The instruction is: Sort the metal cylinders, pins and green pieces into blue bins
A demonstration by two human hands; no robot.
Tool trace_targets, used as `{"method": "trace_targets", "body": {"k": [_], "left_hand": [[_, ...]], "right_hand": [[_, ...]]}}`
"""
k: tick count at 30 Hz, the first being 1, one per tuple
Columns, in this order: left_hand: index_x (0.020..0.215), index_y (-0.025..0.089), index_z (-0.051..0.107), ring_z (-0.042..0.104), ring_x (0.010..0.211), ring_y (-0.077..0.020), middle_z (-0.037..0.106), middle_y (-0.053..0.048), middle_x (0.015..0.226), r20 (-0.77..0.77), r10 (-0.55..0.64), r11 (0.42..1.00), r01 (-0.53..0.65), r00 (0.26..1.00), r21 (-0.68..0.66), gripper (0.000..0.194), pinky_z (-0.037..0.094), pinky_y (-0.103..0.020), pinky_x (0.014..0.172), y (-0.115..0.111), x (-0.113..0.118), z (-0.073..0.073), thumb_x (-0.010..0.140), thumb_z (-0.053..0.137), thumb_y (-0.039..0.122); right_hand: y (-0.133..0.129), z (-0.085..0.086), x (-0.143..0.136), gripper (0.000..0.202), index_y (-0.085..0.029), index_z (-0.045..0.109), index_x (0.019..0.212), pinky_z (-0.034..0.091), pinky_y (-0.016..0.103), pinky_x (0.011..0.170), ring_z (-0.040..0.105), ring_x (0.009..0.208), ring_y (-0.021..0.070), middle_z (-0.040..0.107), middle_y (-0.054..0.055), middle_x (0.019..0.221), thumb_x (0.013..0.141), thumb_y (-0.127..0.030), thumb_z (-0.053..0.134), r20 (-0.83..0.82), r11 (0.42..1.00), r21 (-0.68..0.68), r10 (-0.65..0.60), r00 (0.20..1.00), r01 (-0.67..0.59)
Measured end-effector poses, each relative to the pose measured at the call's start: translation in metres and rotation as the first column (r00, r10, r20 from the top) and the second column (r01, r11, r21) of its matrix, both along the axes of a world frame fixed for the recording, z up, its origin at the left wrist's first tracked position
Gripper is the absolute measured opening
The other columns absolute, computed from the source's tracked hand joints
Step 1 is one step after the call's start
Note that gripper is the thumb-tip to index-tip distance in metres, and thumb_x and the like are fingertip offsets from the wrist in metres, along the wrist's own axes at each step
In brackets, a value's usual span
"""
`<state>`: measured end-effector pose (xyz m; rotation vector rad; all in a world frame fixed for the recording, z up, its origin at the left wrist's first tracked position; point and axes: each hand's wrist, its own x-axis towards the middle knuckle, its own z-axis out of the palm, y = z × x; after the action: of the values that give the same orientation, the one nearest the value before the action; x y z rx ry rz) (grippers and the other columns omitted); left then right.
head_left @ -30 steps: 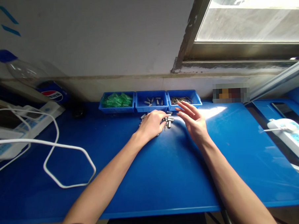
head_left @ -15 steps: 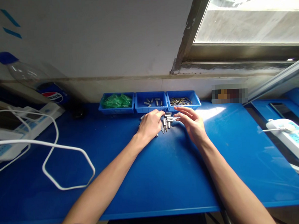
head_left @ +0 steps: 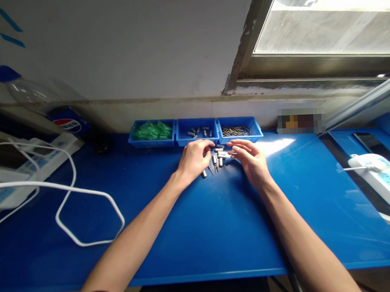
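Several small silvery metal cylinders [head_left: 220,162] and a few thin screw-like pieces [head_left: 210,170] lie loose on the blue table [head_left: 198,232], between my hands. My left hand [head_left: 193,160] is over the left side of this group, its index finger stretched out and thumb apart, with nothing visible between them. At the group's right edge my right hand [head_left: 250,158] hovers with fingers extended and spread from the thumb; nothing shows in its grasp. Just behind stand a middle blue bin [head_left: 198,142] with a few like cylinders and a right blue bin [head_left: 241,139] full of thin brassy pieces.
A left blue bin [head_left: 152,144] holds green plastic packets. White cable [head_left: 96,192] loops over the table's left side, near a power strip [head_left: 37,165] and a Pepsi bottle [head_left: 66,121]. Another power strip [head_left: 382,172] lies at the right. The wall and window frame rise behind.
My left hand has lifted and its thumb and index finger have parted, uncovering more of the pieces beneath. My right hand has hardly moved.
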<state>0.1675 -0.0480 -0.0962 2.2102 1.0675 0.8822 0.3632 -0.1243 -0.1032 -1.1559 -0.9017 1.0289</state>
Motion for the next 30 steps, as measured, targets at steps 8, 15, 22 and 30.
{"method": "trace_targets", "body": {"k": [8,15,22,30], "left_hand": [[0.091,0.015,0.082,0.079,0.082,-0.0206,0.082,-0.007,0.092,0.361,0.088,0.963,0.014,0.928,-0.271,0.009,0.064,-0.032,0.08,-0.003,0.002,0.02,0.086,0.076,0.019],[0.099,0.011,0.078,0.081,0.087,-0.0223,0.08,-0.009,0.097,0.596,0.101,0.845,0.247,0.797,-0.475,0.026,0.066,-0.035,0.087,-0.004,0.003,0.025,0.077,0.085,0.023],[0.099,0.011,0.077,0.079,0.092,-0.0209,0.081,-0.009,0.098,0.581,0.031,0.829,0.305,0.813,-0.47,0.025,0.066,-0.035,0.092,-0.007,0.005,0.025,0.075,0.082,0.017],[0.113,0.018,0.079,0.078,0.088,-0.0215,0.083,-0.006,0.095,0.008,-0.067,0.993,0.067,0.998,-0.098,0.028,0.063,-0.034,0.089,-0.004,-0.002,0.018,0.089,0.066,0.012]], "right_hand": [[0.0,-0.002,0.002,0.022,-0.03,0.082,0.106,0.056,0.034,0.08,0.071,0.084,0.0182,0.082,0.002,0.1,0.087,-0.04,0.084,0.095,1.0,0.015,0.01,0.995,-0.011],[-0.002,0.0,-0.004,0.027,-0.031,0.081,0.108,0.057,0.034,0.076,0.07,0.076,0.0167,0.08,0.0,0.089,0.086,-0.045,0.086,0.057,0.991,-0.01,0.136,0.989,-0.136],[-0.001,0.002,-0.007,0.028,-0.028,0.083,0.098,0.059,0.034,0.078,0.067,0.074,0.0155,0.078,0.0,0.082,0.075,-0.04,0.095,-0.117,0.994,-0.006,0.104,0.988,-0.105],[0.001,0.003,-0.004,0.025,-0.028,0.082,0.103,0.061,0.042,0.089,0.075,0.09,0.023,0.082,0.005,0.105,0.083,-0.041,0.085,-0.052,0.998,0.021,-0.059,0.997,0.06]]}}
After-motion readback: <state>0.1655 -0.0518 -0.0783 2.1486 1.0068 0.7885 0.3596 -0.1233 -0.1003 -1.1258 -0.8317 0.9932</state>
